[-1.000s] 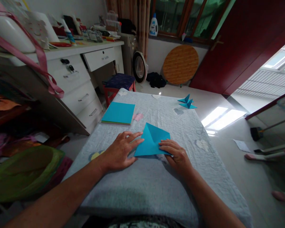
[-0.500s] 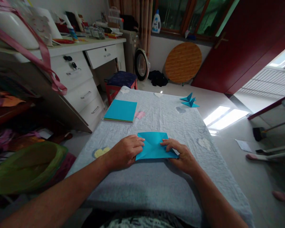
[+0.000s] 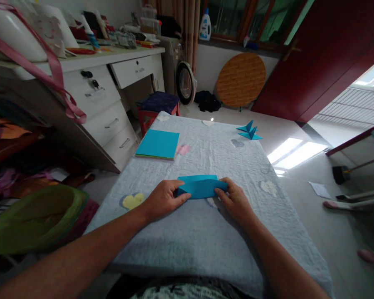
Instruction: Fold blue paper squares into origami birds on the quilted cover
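Observation:
A sheet of blue origami paper (image 3: 201, 187) lies near the middle of the cloth-covered table, its near edge lifted and curling over toward the far side. My left hand (image 3: 166, 198) pinches the paper's left end between thumb and fingers. At the right end, my right hand (image 3: 233, 198) grips the paper the same way, the thumb on the near side. Beyond my left hand rests a stack of square paper (image 3: 158, 144) with a blue sheet on top. Two folded blue paper figures (image 3: 250, 133) with pointed tips stand at the far right of the table.
The table (image 3: 205, 241) wears a pale grey cloth with heart patches. A stool (image 3: 158, 103) with a dark cushion stands past its far left corner. On the left are a white desk (image 3: 96, 95) and a green-lined basket (image 3: 37, 220). A broom (image 3: 341, 175) stands at the right.
The paper's near edge has come up and folds away from me. Both hands have shifted from resting on top of the sheet to pinching its ends.

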Demonstrator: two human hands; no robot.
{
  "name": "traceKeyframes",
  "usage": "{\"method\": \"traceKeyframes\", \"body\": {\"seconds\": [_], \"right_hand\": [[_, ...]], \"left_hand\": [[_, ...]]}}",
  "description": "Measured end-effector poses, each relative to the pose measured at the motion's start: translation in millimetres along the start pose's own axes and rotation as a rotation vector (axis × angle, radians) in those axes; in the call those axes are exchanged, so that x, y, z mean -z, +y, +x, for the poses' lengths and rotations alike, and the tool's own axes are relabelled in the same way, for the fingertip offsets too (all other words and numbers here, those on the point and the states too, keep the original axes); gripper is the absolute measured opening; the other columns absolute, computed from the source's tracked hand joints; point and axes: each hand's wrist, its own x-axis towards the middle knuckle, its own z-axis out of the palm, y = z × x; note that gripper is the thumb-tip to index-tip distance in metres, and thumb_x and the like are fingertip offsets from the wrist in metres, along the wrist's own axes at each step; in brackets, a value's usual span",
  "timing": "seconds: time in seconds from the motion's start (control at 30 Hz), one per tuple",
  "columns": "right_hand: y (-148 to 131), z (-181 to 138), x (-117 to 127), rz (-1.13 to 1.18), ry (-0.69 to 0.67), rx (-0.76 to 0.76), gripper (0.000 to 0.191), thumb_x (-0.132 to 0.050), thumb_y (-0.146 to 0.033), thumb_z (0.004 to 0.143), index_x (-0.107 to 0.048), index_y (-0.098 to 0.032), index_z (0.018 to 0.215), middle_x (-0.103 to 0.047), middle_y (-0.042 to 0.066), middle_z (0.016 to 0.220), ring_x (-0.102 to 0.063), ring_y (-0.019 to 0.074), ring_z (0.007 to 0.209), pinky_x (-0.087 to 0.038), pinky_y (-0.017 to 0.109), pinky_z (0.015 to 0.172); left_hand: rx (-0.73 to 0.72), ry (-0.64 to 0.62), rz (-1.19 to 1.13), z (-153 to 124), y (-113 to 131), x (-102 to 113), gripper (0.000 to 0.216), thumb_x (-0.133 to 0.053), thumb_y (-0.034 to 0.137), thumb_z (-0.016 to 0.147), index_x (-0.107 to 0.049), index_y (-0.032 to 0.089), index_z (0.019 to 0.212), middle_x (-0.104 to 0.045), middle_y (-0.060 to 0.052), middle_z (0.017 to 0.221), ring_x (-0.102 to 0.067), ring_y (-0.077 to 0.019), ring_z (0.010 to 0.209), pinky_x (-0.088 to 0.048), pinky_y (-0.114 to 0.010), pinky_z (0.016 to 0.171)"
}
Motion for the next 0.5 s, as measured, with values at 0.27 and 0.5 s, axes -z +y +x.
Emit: {"method": "traceKeyframes", "body": {"seconds": [0.27, 0.5], "right_hand": [[0.8, 3.9, -16.5, 0.056, 0.073, -0.096, 0.037, -0.057, -0.035, 0.085, -0.051, -0.019, 0.118, -0.054, -0.006, 0.062, -0.051, 0.0145, 0.053, -0.037, 0.026, 0.054], [5.2, 3.5, -14.9, -0.051, 0.082, -0.098, 0.053, -0.053, -0.032, 0.083, -0.04, -0.018, 0.132, -0.049, -0.007, 0.063, -0.05, 0.0158, 0.057, -0.035, 0.027, 0.058]], "left_hand": [[0.09, 0.222, -0.158, 3.4, 0.0, -12.1, 0.053, -0.062, 0.029, 0.087, -0.039, 0.022, 0.135, -0.061, 0.004, 0.075, -0.057, -0.0117, 0.061, -0.045, -0.023, 0.061], [0.153, 0.219, 0.346, 9.2, -3.7, -13.9, 0.05, -0.058, 0.024, 0.089, -0.043, 0.019, 0.137, -0.058, 0.006, 0.068, -0.058, -0.014, 0.059, -0.042, -0.025, 0.061]]}}
